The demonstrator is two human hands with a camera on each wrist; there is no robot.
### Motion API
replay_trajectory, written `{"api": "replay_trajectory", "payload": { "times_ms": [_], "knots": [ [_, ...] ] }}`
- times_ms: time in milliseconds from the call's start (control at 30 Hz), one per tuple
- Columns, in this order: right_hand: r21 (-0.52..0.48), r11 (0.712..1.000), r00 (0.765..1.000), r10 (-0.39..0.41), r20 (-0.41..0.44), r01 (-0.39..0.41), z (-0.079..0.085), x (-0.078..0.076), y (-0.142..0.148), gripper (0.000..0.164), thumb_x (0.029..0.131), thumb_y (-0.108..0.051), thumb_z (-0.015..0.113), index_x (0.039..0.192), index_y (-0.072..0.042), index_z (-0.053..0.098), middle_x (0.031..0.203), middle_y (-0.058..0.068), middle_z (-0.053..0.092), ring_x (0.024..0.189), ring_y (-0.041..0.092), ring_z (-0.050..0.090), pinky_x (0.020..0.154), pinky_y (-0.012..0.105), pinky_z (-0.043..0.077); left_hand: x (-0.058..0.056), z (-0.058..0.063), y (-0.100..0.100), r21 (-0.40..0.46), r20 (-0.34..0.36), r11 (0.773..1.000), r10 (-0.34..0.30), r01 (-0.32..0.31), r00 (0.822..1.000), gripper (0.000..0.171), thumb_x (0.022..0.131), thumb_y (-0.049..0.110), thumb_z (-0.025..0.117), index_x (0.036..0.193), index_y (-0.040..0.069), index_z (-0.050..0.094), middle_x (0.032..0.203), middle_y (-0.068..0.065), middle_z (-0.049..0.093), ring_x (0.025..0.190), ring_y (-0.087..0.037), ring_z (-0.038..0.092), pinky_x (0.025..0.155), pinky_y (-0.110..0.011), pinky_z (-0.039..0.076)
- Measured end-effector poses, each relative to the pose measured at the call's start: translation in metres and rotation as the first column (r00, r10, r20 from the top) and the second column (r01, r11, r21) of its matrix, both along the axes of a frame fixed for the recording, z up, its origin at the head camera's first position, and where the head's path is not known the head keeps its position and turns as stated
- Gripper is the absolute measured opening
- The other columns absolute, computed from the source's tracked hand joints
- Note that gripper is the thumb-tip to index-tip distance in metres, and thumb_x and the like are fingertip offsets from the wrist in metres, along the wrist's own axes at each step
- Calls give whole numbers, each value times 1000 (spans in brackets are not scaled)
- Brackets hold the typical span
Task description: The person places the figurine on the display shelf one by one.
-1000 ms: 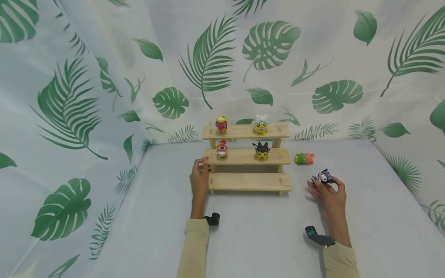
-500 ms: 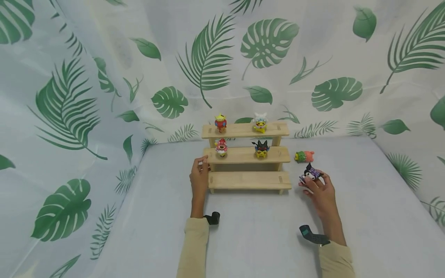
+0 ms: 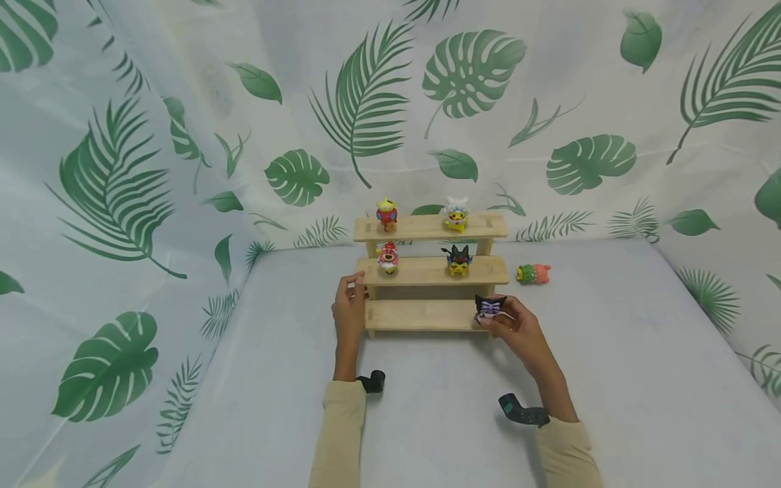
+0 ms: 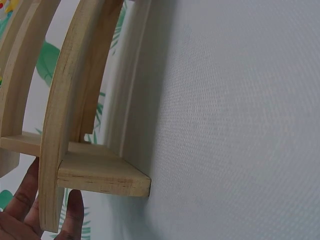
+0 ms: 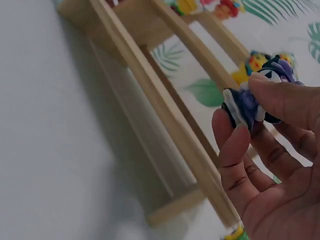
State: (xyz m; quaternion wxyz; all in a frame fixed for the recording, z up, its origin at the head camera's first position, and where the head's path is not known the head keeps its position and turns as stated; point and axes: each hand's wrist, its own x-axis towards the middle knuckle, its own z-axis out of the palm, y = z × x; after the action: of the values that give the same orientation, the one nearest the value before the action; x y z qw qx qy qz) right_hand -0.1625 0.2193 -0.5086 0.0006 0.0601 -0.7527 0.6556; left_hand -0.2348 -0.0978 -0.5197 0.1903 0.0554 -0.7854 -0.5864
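A small black, white and purple figurine [image 3: 490, 308] is pinched between the thumb and fingers of my right hand [image 3: 523, 333], over the right end of the lowest board in the head view. In the right wrist view that figurine [image 5: 243, 107] shows its dark skirt with a white edge. My left hand [image 3: 349, 312] holds the left end of the three-tier wooden shelf [image 3: 421, 315]. Seen from the left wrist, its fingers [image 4: 25, 192] and thumb lie on either side of a board's end [image 4: 50, 210].
A red-and-yellow figurine [image 3: 386, 214] and a white-hooded yellow one [image 3: 456, 214] stand on the top board. On the middle board are a pink-and-red figurine [image 3: 388, 257] and a black-eared yellow one [image 3: 458, 260]. A green-and-pink figurine [image 3: 533, 274] lies right of the shelf.
My right hand has carried the black-and-purple figurine leftward from the table's right side to the lowest board, turning it on the way. My left hand has stayed at the shelf.
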Motion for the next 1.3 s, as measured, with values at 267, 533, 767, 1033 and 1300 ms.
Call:
{"api": "replay_trajectory", "payload": {
  "times_ms": [267,533,767,1033,1300],
  "knots": [
    [125,991,992,57,-111,-43,18,-8,-41,46,88,-3,71,129,2,51,120,21,58,96,18,63,78,16,53,0,2,0,0,-6,1000,6,-6,1000,28,103,35,49,119,15,62,125,1,68,97,-20,71,81,-36,59],
    [217,975,975,86,-203,-41,7,-23,-85,44,83,-4,76,123,-4,58,112,19,67,96,30,67,78,28,57,-2,3,0,-17,3,1000,9,-9,1000,29,103,36,49,118,15,62,126,1,68,97,-20,71,81,-36,59],
    [227,973,975,91,-205,-43,1,-29,-116,42,80,-4,79,117,-7,61,107,17,70,95,27,68,77,33,57,0,2,0,-19,9,1000,16,-15,1000,29,103,37,49,118,16,63,125,0,68,97,-21,71,81,-37,59],
    [207,978,975,79,-209,-34,-4,-34,-135,43,78,-4,80,116,-5,62,105,17,71,86,23,65,68,21,51,1,-1,2,-14,17,1000,19,-19,1000,30,102,40,49,118,18,62,123,1,69,96,-21,72,82,-38,58],
    [215,976,975,89,-202,-44,-10,-42,-142,42,78,-3,80,117,-6,62,104,16,71,77,15,60,65,20,49,0,-1,1,-22,9,1000,20,-20,1000,31,102,41,48,119,19,63,121,1,70,92,-21,72,80,-40,59]
  ]
}}
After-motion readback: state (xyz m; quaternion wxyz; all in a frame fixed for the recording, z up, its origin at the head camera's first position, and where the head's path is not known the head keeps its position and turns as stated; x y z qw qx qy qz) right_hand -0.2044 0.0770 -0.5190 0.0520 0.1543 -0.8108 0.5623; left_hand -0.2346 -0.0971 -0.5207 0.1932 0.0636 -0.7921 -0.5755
